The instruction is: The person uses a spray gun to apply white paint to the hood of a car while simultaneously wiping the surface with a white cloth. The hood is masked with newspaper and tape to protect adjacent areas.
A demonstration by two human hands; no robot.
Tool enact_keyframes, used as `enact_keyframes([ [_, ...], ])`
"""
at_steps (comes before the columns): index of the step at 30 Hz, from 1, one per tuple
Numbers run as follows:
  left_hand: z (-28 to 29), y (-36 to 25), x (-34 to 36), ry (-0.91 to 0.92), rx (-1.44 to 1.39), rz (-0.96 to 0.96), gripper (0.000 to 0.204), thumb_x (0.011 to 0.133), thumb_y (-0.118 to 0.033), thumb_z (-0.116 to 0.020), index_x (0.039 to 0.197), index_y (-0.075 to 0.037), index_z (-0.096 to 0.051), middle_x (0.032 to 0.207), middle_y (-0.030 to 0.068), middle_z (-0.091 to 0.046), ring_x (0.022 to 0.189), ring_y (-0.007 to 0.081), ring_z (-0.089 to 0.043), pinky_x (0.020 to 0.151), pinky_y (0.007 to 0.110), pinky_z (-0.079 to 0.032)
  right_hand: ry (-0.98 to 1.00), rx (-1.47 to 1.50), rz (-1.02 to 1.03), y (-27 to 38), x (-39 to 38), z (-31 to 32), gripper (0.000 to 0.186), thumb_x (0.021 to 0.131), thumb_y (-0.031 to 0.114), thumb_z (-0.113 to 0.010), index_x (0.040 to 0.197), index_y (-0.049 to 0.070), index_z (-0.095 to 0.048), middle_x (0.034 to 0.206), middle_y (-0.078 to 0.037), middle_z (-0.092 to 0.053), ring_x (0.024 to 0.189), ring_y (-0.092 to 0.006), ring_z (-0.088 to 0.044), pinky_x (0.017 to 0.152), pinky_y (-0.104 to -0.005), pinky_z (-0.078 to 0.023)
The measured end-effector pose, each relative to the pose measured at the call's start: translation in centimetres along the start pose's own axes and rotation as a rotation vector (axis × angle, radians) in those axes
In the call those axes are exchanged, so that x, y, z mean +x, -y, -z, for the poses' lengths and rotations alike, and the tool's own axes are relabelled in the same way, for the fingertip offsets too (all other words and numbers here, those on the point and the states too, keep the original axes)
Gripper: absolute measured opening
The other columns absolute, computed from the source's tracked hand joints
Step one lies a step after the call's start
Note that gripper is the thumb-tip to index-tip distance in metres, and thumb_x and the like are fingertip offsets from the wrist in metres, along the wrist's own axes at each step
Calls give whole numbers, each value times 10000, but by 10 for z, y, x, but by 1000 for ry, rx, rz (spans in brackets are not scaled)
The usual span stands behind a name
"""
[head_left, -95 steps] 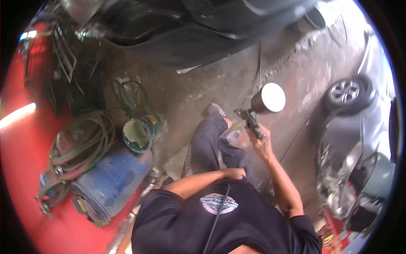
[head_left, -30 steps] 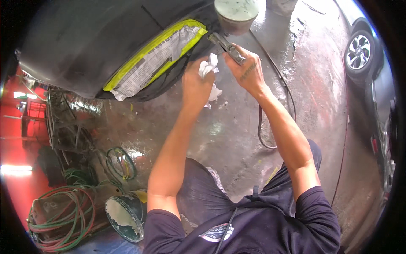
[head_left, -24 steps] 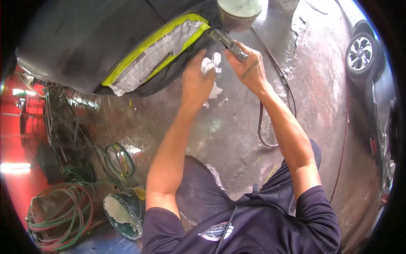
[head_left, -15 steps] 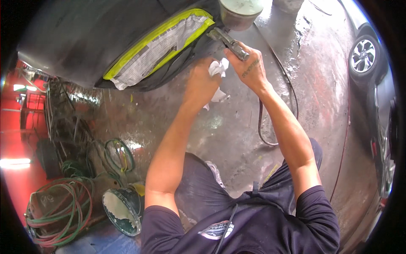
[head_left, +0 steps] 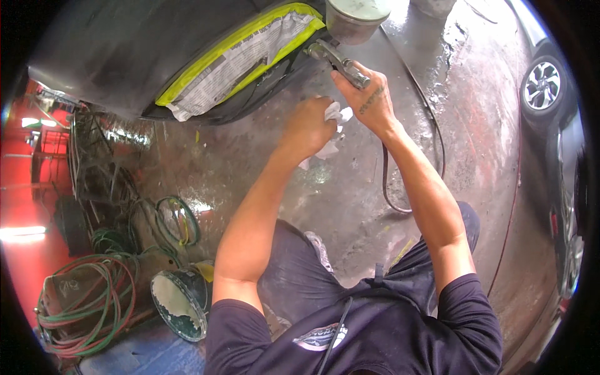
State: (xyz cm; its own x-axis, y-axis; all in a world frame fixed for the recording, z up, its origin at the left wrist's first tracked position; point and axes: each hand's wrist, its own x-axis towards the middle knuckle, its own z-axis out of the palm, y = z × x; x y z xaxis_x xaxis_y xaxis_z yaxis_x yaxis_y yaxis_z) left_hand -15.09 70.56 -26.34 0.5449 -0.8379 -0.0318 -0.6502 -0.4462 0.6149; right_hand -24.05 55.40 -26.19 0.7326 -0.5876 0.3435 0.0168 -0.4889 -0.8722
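My right hand [head_left: 373,99] is closed round the handle of a metal spray gun [head_left: 339,61], whose round paint cup [head_left: 356,26] is at the top of the view. Bunched in my closed left hand [head_left: 309,127] is a crumpled white wipe, paper or cloth [head_left: 335,112]; part of it hangs below the fist. This hand is lower and to the left of the gun, apart from it. Beyond both hands is a dark car body panel [head_left: 119,53]. Printed paper [head_left: 234,62] covers an opening in it, edged with bright yellow-green tape [head_left: 212,55].
A thin dark hose [head_left: 431,112] loops over the wet-looking floor on the right. Farther right stands a car with a silver wheel [head_left: 542,85]. At lower left lie coiled green and red hoses [head_left: 94,306], beside a dark tub with a pale, crusted inside [head_left: 178,303].
My left hand has moved down and to the right with the wipe, farther from the masked panel. The right hand keeps its grip on the spray gun, almost unmoved.
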Motion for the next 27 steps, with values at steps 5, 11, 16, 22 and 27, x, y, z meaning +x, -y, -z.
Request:
enact_keyframes([
  [5, -1, 2, -2, 40, -18, 10, 498, 820, -137, -703, 1285, 41, -684, 1276, 267, -681, 1202, 449, -640, 1041, 511, -495, 11, 66, 6, -2, -3, -6, 378, 956, 272, -726, 1243, 25, -731, 813, -184, -753, 704, -263, -733, 701, -383, -564],
  [11, -1, 6, -3, 61, -9, -4, 491, 814, -124, -703, 1273, 50, -690, 1263, 274, -691, 1203, 449, -646, 1036, 510, -499, -14, 43, 79, -6, -6, -13, 377, 956, 275, -726, 1244, 32, -732, 807, -178, -750, 694, -258, -734, 698, -383, -564],
  [16, 10, -15, -11, 146, 92, 4, 452, 823, -122, -699, 1252, 22, -715, 1220, 283, -712, 1176, 434, -668, 1012, 508, -510, 58, 40, -5, 6, -9, -14, 385, 956, 283, -724, 1249, 34, -727, 860, -194, -753, 765, -311, -738, 744, -396, -567],
  [22, 13, -14, -15, 268, -15, 9, 440, 830, -105, -676, 1257, -8, -720, 1217, 274, -717, 1173, 428, -671, 1001, 487, -521, 33, 70, 43, 4, -12, -24, 329, 957, 275, -733, 1177, 30, -725, 811, -177, -717, 730, -271, -661, 715, -390, -540],
  [27, 11, -18, -20, 374, 73, 0, 477, 838, -76, -636, 1310, -36, -693, 1235, 268, -710, 1154, 432, -673, 1003, 481, -525, -8, 84, 101, 4, -15, -30, 242, 960, 245, -756, 998, 9, -721, 696, -146, -645, 623, -168, -499, 627, -375, -480],
])
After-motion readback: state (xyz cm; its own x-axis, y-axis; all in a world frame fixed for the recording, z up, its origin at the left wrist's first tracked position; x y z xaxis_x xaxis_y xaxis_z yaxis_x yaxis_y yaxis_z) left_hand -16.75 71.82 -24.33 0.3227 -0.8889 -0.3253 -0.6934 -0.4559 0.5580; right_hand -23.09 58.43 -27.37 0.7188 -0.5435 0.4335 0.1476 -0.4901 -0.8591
